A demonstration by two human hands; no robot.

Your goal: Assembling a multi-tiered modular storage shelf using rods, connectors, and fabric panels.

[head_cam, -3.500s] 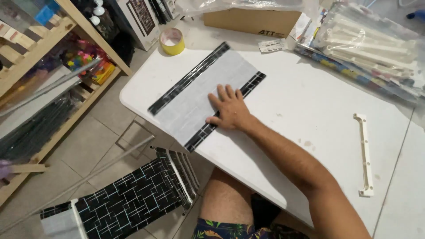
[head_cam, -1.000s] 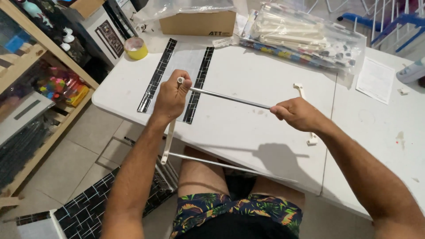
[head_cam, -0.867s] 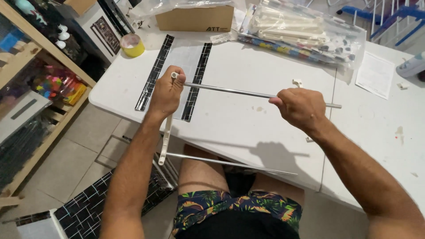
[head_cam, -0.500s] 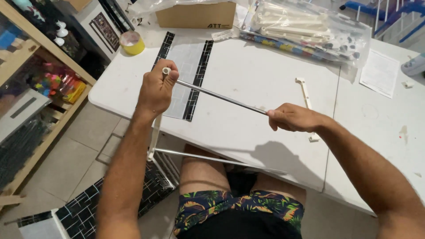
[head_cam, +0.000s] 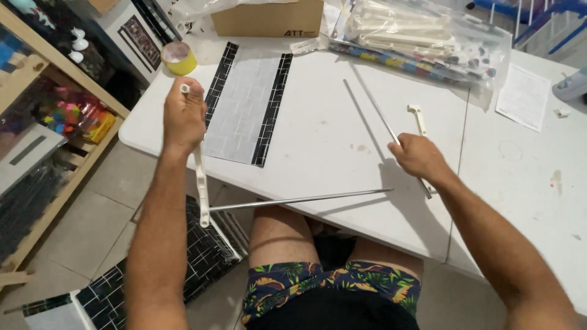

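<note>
My left hand [head_cam: 183,116] grips the upper end of a white plastic bracket [head_cam: 200,183] that hangs down past the table's front edge. A thin metal rod [head_cam: 299,199] is plugged into the bracket's lower end and reaches right, just below the table edge. My right hand [head_cam: 417,156] is closed on a second metal rod [head_cam: 367,110], which lies slanted on the white table [head_cam: 318,153], free of the bracket. Another white bracket [head_cam: 417,117] lies just beyond my right hand.
A grey panel with black edges [head_cam: 244,101], a yellow tape roll [head_cam: 178,58], a cardboard box [head_cam: 269,15], a clear bag of parts [head_cam: 422,36] and a paper sheet [head_cam: 523,98] sit on the table. A wooden shelf [head_cam: 43,122] stands left; black grid fabric [head_cam: 153,269] covers the floor.
The upper rod has come away from the bracket's top and now lies on the table under my right hand. My left hand has moved left with the bracket.
</note>
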